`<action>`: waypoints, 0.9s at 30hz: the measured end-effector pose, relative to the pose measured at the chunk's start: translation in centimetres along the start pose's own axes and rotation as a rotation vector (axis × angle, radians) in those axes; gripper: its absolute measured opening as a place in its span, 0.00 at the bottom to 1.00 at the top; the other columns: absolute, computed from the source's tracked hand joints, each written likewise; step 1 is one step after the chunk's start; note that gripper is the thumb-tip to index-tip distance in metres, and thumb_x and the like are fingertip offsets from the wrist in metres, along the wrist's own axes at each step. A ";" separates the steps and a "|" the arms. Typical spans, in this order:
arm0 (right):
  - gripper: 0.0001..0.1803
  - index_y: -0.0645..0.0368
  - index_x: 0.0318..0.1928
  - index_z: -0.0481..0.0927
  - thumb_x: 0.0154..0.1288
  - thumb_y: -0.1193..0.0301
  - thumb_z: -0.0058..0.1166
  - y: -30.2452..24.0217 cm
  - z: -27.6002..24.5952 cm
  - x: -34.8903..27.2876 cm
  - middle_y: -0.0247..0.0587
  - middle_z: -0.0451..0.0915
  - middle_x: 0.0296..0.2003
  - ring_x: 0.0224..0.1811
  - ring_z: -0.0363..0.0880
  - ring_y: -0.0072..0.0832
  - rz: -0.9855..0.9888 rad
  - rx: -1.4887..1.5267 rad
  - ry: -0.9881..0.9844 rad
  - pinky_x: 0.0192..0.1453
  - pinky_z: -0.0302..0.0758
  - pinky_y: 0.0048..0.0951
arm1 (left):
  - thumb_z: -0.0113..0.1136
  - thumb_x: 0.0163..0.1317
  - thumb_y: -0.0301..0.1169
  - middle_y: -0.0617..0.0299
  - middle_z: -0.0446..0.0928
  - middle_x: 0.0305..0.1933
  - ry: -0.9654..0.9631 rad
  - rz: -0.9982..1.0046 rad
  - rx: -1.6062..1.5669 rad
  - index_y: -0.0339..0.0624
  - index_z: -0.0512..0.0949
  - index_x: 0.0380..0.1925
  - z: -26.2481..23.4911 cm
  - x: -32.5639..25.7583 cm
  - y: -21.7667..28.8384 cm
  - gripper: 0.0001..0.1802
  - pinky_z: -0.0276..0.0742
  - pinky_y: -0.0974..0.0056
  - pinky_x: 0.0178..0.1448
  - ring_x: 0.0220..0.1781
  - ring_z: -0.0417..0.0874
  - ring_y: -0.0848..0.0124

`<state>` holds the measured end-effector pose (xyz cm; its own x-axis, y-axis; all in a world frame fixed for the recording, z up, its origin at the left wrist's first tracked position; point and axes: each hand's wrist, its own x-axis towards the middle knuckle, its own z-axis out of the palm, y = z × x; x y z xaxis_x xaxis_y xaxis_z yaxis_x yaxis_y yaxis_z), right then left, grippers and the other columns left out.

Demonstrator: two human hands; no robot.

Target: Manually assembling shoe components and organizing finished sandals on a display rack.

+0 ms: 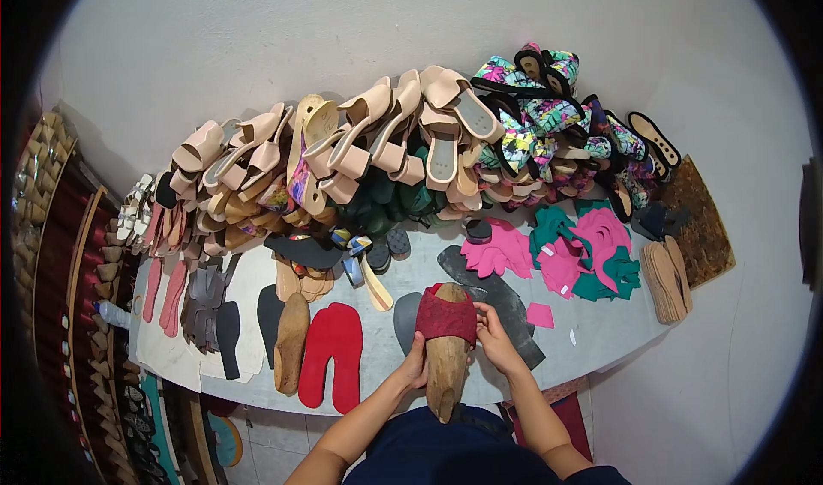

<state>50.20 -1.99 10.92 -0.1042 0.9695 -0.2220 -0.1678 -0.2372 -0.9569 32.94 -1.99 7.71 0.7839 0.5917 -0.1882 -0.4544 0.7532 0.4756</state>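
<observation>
Watching from here: the wooden last (pixel 446 372) is right in front of the person's body at the near edge of the table (pixel 403 266), long axis running away from the torso, broad end far, narrow end near. The red strap (pixel 446 320) goes across it, wrapped over the broad end, so strap is crosswise to the last; that angle looks like the thing that matters. Left hand (pixel 415 363) grasps the last along its left side, fingers low by the strap's lower corner. Right hand (pixel 497 335) is on the other side, fingertips at the strap's right edge; it's the one higher up, nearer the broad end. Can't tell if it's pinching the strap or only steadying it. Counts: one last in hand, one strap on it; one spare last (pixel 291 344) lying on the table to the left; two red soles (pixel 330 335) between, side by side, touching at the toe end; two pink insoles (pixel 174 301) far left; one small pink scrap (pixel 540 315) right of the hands; one dark round pot (pixel 477 230) by the pink pieces (pixel 497 252). Beige sandals (pixel 441 151) behind: too overlapped to count; same for the floral sandals (pixel 549 116).
</observation>
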 end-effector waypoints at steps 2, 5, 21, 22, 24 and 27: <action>0.21 0.59 0.56 0.57 0.61 0.81 0.33 -0.6 0.5 -0.3 0.41 0.67 0.47 0.49 0.66 0.24 -0.074 -0.133 0.009 0.54 0.63 0.24 | 0.39 0.37 0.74 0.48 0.62 0.56 -0.002 0.015 0.002 0.39 0.51 0.59 0.1 -0.2 0.0 0.58 0.68 0.53 0.55 0.53 0.70 0.55; 0.21 0.60 0.56 0.58 0.61 0.82 0.31 -0.5 0.3 -0.2 0.42 0.66 0.49 0.52 0.65 0.25 -0.115 -0.191 0.021 0.56 0.61 0.25 | 0.38 0.42 0.73 0.47 0.62 0.56 0.010 0.016 0.024 0.39 0.50 0.59 0.4 0.0 0.3 0.55 0.67 0.52 0.55 0.53 0.70 0.53; 0.23 0.64 0.57 0.55 0.67 0.62 0.36 0.8 3.3 0.1 0.45 0.63 0.51 0.55 0.60 0.28 -0.124 -0.151 0.139 0.60 0.55 0.27 | 0.22 0.52 0.69 0.54 0.64 0.56 0.363 0.039 0.082 0.40 0.54 0.59 1.5 -0.4 -1.0 0.48 0.62 0.61 0.58 0.57 0.66 0.62; 0.24 0.64 0.57 0.54 0.67 0.62 0.35 0.6 3.6 -0.1 0.46 0.63 0.52 0.56 0.59 0.29 -0.120 -0.155 0.155 0.60 0.54 0.28 | 0.22 0.52 0.69 0.54 0.64 0.56 0.365 0.040 0.080 0.40 0.54 0.59 1.4 -0.5 -1.1 0.48 0.62 0.61 0.58 0.57 0.66 0.62; 0.24 0.64 0.57 0.54 0.67 0.62 0.35 1.0 3.8 -0.2 0.47 0.62 0.52 0.56 0.59 0.30 -0.136 -0.184 0.154 0.60 0.54 0.28 | 0.22 0.52 0.69 0.54 0.63 0.57 0.412 0.049 0.070 0.41 0.55 0.59 1.3 -0.6 -1.3 0.47 0.62 0.62 0.58 0.57 0.66 0.63; 0.25 0.65 0.57 0.53 0.66 0.62 0.36 1.3 3.8 -0.6 0.50 0.62 0.52 0.57 0.60 0.33 -0.156 -0.237 0.169 0.60 0.54 0.29 | 0.19 0.53 0.68 0.52 0.66 0.54 0.418 0.047 0.066 0.34 0.57 0.57 1.6 -0.5 -1.0 0.49 0.62 0.63 0.58 0.55 0.68 0.63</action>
<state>46.33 -3.15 10.54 0.0719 0.9943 -0.0784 0.0661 -0.0832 -0.9943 33.65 -3.54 8.75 0.5180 0.7007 -0.4906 -0.4467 0.7107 0.5435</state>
